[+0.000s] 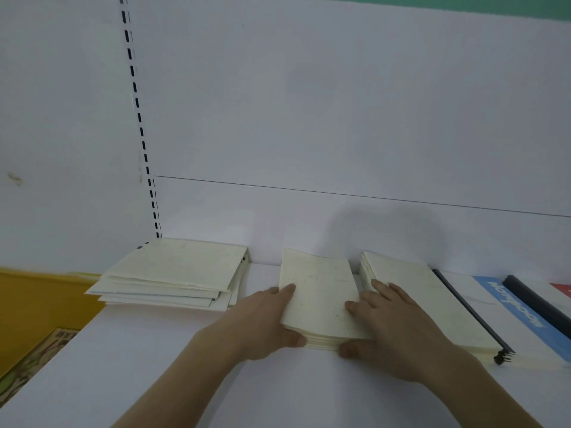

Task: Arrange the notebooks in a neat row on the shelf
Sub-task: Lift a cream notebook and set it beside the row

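Both hands clasped on one small stack of cream notebooks (318,298) at the middle of the white shelf (154,366). Left hand (262,325) wrapped round the stack's left edge, fingers laid over the top cover, thumb pressed against the near edge. Right hand (392,332) gripping from the right side, index finger stretched across the cover, other fingers reaching past the right edge, thumb against the near edge, close to the left thumb. Stack lying flat, far end toward the white back panel (309,118), set between two other piles. To the left, well apart, a looser pile of cream notebooks (173,273), edges fanned out and uneven, near the slotted upright (145,156). Just beside the held stack on the right, another cream pile (432,304), touching the right hand's fingers, with a black-spined binding (472,313) along its right edge. Farther right, a blue cover with white lettering (519,313), lettering too skewed to read, then a dark spine (537,301) and a red corner (562,288) at the frame's edge. Yellow surface (37,304) below the shelf at the left.
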`<action>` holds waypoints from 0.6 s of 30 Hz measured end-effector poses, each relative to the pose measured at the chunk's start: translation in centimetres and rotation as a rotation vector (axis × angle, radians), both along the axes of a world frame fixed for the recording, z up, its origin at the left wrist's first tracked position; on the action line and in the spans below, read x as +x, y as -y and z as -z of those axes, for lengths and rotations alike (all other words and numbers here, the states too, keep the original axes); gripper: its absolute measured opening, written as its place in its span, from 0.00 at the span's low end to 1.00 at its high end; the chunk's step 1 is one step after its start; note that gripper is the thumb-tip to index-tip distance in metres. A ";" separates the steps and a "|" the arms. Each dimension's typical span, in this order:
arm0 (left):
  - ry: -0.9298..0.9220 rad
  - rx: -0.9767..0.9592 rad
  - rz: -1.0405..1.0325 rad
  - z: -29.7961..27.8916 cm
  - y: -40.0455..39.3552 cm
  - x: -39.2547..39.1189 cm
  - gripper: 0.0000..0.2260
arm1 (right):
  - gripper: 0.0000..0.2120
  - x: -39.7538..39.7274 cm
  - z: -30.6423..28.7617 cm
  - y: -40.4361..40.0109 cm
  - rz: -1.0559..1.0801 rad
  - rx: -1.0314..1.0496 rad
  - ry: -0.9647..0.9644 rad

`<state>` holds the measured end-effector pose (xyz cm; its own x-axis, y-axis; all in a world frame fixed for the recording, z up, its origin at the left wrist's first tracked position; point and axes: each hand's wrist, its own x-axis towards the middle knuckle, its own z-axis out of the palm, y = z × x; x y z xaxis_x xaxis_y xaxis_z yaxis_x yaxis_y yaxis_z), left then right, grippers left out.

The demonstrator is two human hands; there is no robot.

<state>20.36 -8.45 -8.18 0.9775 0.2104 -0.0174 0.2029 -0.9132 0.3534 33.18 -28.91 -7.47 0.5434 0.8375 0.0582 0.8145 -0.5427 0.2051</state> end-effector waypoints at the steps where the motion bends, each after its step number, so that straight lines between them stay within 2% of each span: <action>1: 0.009 -0.003 -0.014 0.0 0.2 -0.2 0.42 | 0.51 -0.1 0.1 0.0 -0.008 0.009 0.005; 4: 0.064 0.034 -0.051 -0.1 0.5 -0.9 0.44 | 0.57 -0.8 0.3 -0.6 -0.025 0.062 0.014; 8: 0.186 0.149 -0.140 -0.9 0.0 -2.1 0.37 | 0.47 -1.6 0.7 -2.7 -0.068 0.270 0.001; 15: 0.526 0.280 -0.269 -0.4 -4.6 -5.0 0.23 | 0.35 -4.7 0.4 -7.9 -0.169 0.384 -0.036; 18: 0.445 0.363 -0.408 0.7 -8.4 -6.3 0.27 | 0.34 -6.2 0.4 -10.7 -0.198 0.379 -0.051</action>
